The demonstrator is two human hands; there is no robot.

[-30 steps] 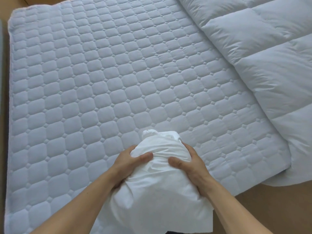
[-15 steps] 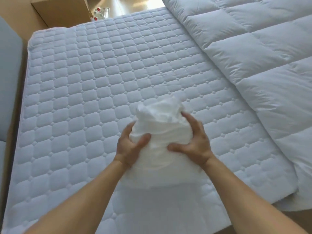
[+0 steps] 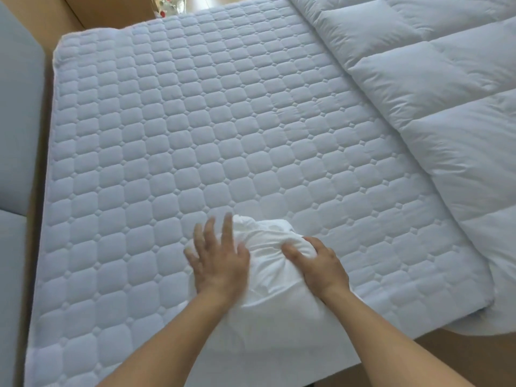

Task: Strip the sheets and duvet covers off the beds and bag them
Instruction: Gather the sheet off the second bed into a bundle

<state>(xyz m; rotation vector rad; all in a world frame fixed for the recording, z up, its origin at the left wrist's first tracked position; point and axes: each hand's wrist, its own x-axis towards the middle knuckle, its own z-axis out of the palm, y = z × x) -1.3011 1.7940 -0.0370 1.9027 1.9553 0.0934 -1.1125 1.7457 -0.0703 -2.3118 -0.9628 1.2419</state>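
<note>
Seen from the head camera, a smooth white linen bundle [image 3: 268, 255], rounded and creased, sits at the near edge of the quilted mattress [image 3: 181, 129] (stitched into puffy octagons). The right hand [image 3: 321, 268] grips its wrinkled cloth with curled fingers [image 3: 314, 243]. The blurred left hand [image 3: 220, 266] lies flat at the bundle's left side, fingers splayed straight and holding nothing, and a plump baffled duvet [image 3: 435, 101] is heaped along the mattress's right.

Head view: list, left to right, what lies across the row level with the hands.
grey padded panel → quilted mattress → left hand → white linen bundle → right hand → duvet
</note>
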